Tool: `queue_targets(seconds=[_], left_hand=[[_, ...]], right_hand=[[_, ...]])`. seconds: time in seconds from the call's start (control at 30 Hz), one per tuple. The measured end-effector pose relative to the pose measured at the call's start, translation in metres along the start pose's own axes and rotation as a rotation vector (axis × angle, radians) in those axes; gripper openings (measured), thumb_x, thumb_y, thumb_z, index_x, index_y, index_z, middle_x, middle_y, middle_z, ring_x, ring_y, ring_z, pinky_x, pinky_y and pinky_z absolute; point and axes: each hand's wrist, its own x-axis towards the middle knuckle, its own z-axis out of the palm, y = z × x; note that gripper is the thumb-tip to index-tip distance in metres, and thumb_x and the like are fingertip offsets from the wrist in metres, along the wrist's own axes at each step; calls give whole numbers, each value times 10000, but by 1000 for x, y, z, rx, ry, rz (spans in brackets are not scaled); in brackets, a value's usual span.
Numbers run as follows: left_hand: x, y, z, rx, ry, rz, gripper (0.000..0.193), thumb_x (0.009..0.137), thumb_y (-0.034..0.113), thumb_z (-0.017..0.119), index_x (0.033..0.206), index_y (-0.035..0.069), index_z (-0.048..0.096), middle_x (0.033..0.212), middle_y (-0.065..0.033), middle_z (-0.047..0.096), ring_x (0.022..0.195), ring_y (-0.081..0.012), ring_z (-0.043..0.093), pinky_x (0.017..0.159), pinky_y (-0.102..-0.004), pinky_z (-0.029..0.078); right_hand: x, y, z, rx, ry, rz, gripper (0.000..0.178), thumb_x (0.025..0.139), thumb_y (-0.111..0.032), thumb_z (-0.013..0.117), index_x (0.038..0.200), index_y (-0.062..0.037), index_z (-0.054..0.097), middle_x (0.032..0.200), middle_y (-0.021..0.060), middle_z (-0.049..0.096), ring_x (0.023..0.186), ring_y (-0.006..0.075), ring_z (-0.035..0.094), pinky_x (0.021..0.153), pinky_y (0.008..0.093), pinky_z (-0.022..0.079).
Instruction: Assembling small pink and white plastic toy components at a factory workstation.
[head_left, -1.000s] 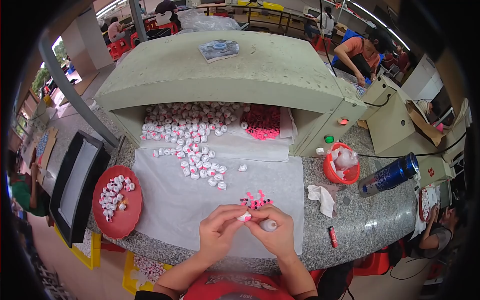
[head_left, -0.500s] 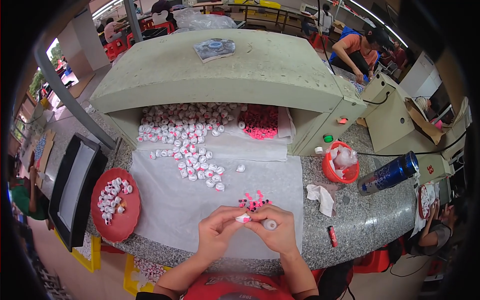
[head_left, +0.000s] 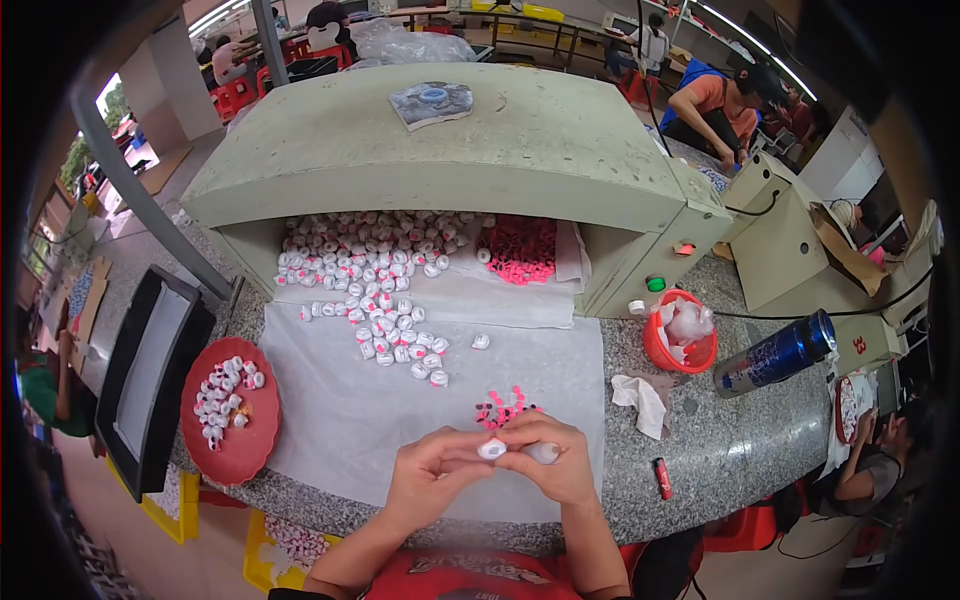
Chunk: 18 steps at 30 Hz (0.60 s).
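Observation:
A small white rounded piece [head_left: 491, 449] is pinched between the fingertips of my left hand [head_left: 432, 474] and my right hand [head_left: 556, 470], above the white sheet [head_left: 330, 410]. Tucked in my right hand is also a whitish, translucent, round-ended thing [head_left: 543, 453]; my fingers hide most of it. Just beyond my fingertips lie loose small pink and dark pieces [head_left: 508, 405]. Many similar white pieces with pink spots [head_left: 385, 320] spread over the sheet and back into the opening of a grey-green metal box [head_left: 430, 150]. One white piece [head_left: 480, 342] lies apart from them.
On the left stand a red scalloped plate [head_left: 235, 462] of white pieces and a black tray [head_left: 140, 400]. To the right are an orange-red basket [head_left: 684, 358], crumpled tissue [head_left: 640, 405], a red tube [head_left: 663, 479] and a blue tumbler [head_left: 775, 355]. Another person [head_left: 715, 105] works at the far right.
The white piece has been turned between my fingers: its pink spot no longer shows, and a grey mark faces up. My hands have shifted slightly down in the view.

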Motion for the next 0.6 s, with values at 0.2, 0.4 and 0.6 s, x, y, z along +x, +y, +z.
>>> queue_targets(seconds=[0.2, 0.4, 0.6], left_hand=[[-5, -7, 1, 36, -3, 21, 246, 764, -116, 559, 1007, -77, 544, 880, -130, 581, 848, -209, 617, 728, -271, 528], [-6, -12, -12, -10, 120, -74, 244, 764, -93, 576, 1003, -58, 547, 880, -116, 605, 827, -191, 622, 695, -259, 522], [-8, 9, -123, 589, 749, 311, 200, 793, -32, 562, 992, -18, 569, 865, -47, 614, 759, -100, 571, 709, -211, 453]], right_hand=[[-5, 9, 4, 136, -8, 83, 210, 653, 49, 708, 847, 14, 634, 864, 94, 587, 773, 150, 569, 678, 240, 466], [-9, 23, 26, 266, 146, 297, 144, 684, 35, 694, 809, 14, 626, 808, 88, 602, 762, 140, 574, 677, 239, 472], [-4, 35, 41, -121, 201, 220, 112, 711, 3, 680, 800, 21, 614, 783, 75, 617, 672, 107, 576, 610, 226, 481]])
